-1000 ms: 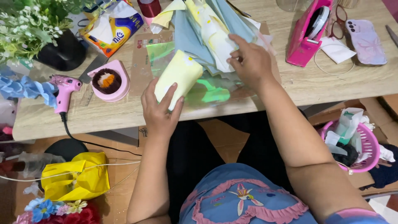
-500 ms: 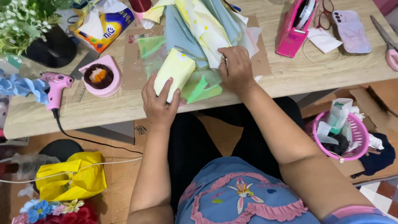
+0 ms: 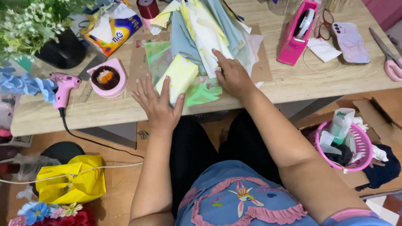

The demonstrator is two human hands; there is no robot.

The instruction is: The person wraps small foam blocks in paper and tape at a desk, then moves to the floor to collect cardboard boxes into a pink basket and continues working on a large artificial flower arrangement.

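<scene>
My left hand [image 3: 156, 102] lies flat with fingers spread on a folded pale yellow sheet [image 3: 178, 76] near the table's front edge. My right hand [image 3: 231, 74] presses on a fanned pile of pastel sheets [image 3: 209, 29], yellow, blue and white, its index finger pointing up into the pile. Green translucent sheets [image 3: 201, 93] lie under both, on a brown cardboard mat [image 3: 263, 67]. Neither hand grips anything.
A pink glue gun [image 3: 63, 86] with black cord and a pink round container [image 3: 108, 78] sit left. A pink tape dispenser [image 3: 296, 33], glasses, a phone [image 3: 351, 42] and scissors [image 3: 389, 60] are right. A pink basket [image 3: 349, 144] and yellow bag [image 3: 71, 179] stand on the floor.
My left hand slid down the folded yellow sheet and flattened with fingers spread. My right hand moved left and up onto the sheet pile. The view shifted slightly.
</scene>
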